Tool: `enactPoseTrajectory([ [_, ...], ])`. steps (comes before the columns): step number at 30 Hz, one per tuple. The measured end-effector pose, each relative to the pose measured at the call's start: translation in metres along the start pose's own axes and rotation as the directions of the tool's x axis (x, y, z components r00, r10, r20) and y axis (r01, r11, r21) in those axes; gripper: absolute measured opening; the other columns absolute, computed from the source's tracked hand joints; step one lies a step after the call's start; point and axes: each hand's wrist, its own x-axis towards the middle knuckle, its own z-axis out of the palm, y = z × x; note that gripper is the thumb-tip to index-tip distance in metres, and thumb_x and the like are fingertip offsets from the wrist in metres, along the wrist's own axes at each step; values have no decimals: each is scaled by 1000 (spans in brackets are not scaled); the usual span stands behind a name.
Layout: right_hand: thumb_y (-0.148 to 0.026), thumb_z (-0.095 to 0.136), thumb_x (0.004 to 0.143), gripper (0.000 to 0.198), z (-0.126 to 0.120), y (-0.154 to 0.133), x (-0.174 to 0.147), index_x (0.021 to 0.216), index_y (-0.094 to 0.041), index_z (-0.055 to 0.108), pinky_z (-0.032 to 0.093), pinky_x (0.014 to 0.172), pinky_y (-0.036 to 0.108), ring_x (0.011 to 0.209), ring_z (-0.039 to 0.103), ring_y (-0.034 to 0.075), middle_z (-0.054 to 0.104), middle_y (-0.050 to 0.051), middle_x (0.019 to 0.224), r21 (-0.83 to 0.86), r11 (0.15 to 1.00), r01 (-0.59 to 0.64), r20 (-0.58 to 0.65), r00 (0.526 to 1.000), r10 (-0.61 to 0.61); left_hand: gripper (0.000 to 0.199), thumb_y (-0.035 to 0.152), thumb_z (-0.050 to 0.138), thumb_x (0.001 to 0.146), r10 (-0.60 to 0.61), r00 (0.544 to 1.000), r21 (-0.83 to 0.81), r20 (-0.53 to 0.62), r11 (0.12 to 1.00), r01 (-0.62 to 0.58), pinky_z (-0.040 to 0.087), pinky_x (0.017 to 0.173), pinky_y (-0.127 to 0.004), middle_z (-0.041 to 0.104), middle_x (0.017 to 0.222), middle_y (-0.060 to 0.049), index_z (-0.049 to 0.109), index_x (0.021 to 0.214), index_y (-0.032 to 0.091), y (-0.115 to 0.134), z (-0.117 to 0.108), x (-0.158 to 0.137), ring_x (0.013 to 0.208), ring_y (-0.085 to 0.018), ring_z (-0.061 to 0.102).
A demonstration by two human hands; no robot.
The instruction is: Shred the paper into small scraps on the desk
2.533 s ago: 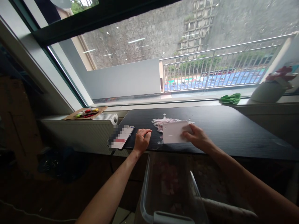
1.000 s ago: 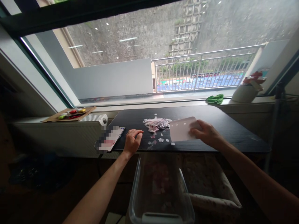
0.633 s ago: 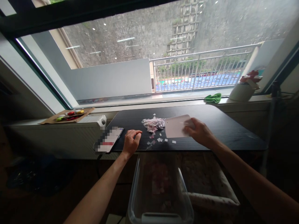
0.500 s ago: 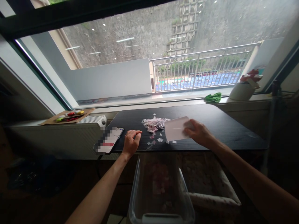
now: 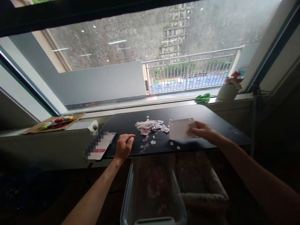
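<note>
My right hand [image 5: 202, 132] grips a thin white plastic scraper [image 5: 179, 128] with rounded corners, holding it tilted over the table just right of a heap of torn paper scraps [image 5: 150, 126]. The scraper's left edge is close to the heap's right side; whether it touches I cannot tell. Some loose scraps [image 5: 153, 142] lie nearer the table's front edge. My left hand [image 5: 124, 146] is at that edge, left of the scraps, its fingers curled in with nothing visible in them. Below the edge, a clear plastic bin [image 5: 126, 193] has more scraps inside.
The black table [image 5: 220, 125] stands against the window sill. A phone [image 5: 102, 147] lies on its left corner. Cardboard with colourful items [image 5: 58, 120] rests on the radiator [image 5: 47, 150]. On the sill are a green cloth [image 5: 202, 98] and a pale jug [image 5: 227, 90].
The scraper has moved right, away from the heap, uncovering scraps at its right side. My left hand stays by the table edge. The whole view has shifted slightly.
</note>
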Motion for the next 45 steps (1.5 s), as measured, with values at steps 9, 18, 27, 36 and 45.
enactPoseTrajectory([
  [9,-15,68,60,17,-12,5,1,77,-19,70,51,57,24,62,65,15,73,1,72,70,991,-112,183,978,97,29,38,47,80,-18,1000,-19,5,1000,18,47,89,-39,72,85,-4,71,80,22,1,-1,0,93,-24,60],
  [18,-20,78,55,29,3,-6,5,82,-17,68,52,70,27,73,65,17,73,2,79,58,988,-141,363,925,111,32,40,46,79,-39,999,-18,14,999,39,46,91,-39,72,86,-5,71,80,20,3,-1,0,94,-24,59],
  [27,-26,81,54,33,-30,3,4,84,-17,69,51,68,26,73,65,17,73,2,82,29,991,-134,341,933,116,33,41,45,79,-26,1000,-9,14,1000,26,46,91,-40,72,84,-5,71,79,21,5,-3,1,92,-24,60],
  [36,-26,81,54,33,-32,9,2,84,-16,69,51,68,25,72,66,16,74,3,82,38,985,-167,333,932,145,33,41,45,79,-33,999,-3,17,999,33,46,92,-40,72,84,-5,71,80,20,4,-2,1,93,-24,60],
  [45,-25,81,54,33,-41,11,-1,84,-17,69,50,67,25,72,65,16,74,2,83,59,986,-156,270,953,135,32,41,45,79,-32,999,-11,14,999,32,46,92,-40,72,84,-5,71,80,21,3,-2,1,93,-24,60],
])
